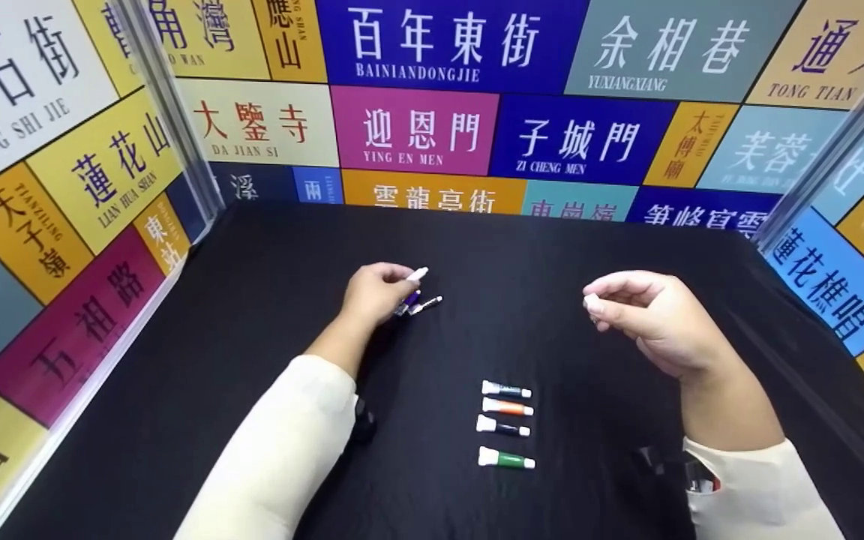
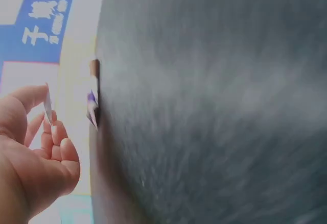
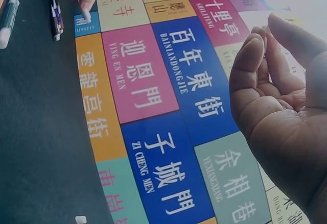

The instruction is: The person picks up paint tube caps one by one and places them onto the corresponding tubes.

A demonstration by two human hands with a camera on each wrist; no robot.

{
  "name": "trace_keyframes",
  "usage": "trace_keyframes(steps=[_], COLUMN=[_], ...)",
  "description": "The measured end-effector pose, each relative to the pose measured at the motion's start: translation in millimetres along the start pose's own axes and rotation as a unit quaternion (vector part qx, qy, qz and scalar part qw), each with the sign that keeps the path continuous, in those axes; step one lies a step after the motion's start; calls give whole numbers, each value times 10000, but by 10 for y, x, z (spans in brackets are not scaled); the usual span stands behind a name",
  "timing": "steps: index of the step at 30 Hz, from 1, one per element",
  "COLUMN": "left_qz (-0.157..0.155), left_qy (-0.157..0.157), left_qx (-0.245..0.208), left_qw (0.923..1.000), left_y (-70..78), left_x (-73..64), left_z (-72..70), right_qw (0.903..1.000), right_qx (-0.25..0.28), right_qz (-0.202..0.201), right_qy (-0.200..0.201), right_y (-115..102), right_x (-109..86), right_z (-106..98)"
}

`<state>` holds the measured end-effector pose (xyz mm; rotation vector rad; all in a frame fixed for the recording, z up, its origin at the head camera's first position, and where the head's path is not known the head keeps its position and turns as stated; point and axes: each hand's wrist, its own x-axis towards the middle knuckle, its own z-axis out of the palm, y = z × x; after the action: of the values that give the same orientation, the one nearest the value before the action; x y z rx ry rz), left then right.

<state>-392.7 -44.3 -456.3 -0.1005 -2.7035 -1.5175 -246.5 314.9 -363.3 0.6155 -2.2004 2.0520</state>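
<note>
My left hand pinches a small paint tube between thumb and forefinger; its white end sticks out, and in the left wrist view a thin flat end shows. Just below those fingers lie a purple paint tube and another tube with a pale, dark-marked body. Off to the right my right hand is raised over the table, thumb and fingertips pinching a small white-ended object. Most of that object is hidden by the fingers, and I cannot tell its kind.
Several paint tubes lie in a column on the black cloth: dark teal, orange, black and green. Colourful panels with street names wall the table at the back and sides. In the right wrist view a small white piece shows at the lower edge.
</note>
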Motion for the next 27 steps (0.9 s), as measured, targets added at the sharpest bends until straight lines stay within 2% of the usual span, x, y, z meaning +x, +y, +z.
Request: trace_keyframes(steps=[6,15,21,27], left_qz=[467,1109,1516,1912], left_qy=[-90,-188,-359,-679], left_qx=[-306,-671,-923,-1207], left_qw=[9984,9914,9835,9717], left_y=[180,384,526,686], left_x=[-194,-496,-691,-904], left_z=[87,152,141,103], right_qw=[9999,9991,9959,9893], right_qx=[-145,-354,-792,-1280], right_qz=[-55,-216,-370,-556], right_qy=[37,117,238,434], right_y=[-24,-100,-216,-264], right_x=[-22,-64,-109,-123], right_z=[58,181,317,402])
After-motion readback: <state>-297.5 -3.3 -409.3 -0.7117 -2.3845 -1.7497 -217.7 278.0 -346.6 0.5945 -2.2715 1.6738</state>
